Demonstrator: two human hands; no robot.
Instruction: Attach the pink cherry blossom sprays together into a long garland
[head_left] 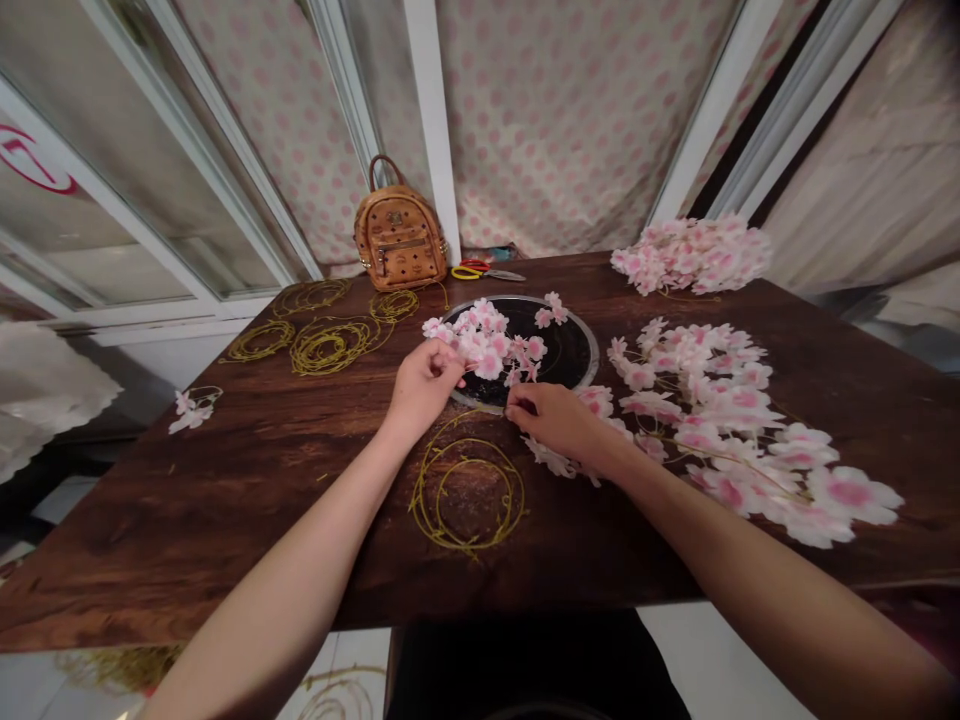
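Note:
My left hand [427, 388] is closed in a pinch at the near edge of a cluster of pink-and-white artificial blossoms [480, 335], gripping its stem end. The cluster rests over a round black plate [566, 350] with a silver rim. To the right, my right hand [555, 418] is closed with its fingertips together; what they pinch is too small to make out. More artificial blossoms [555, 458] lie partly hidden beneath my right hand and wrist. A loose coil of yellow-green artificial vine stem [425, 500] lies on the table just in front of both hands.
On the dark wooden table [285, 490], a blossom garland [739, 400] spreads at right, with another blossom pile [694, 255] behind. Several bare vine coils [330, 345] lie back left, beside a brown backpack [400, 235]. Scissors [472, 270] lie behind the plate; small white blossoms [193, 410] lie far left.

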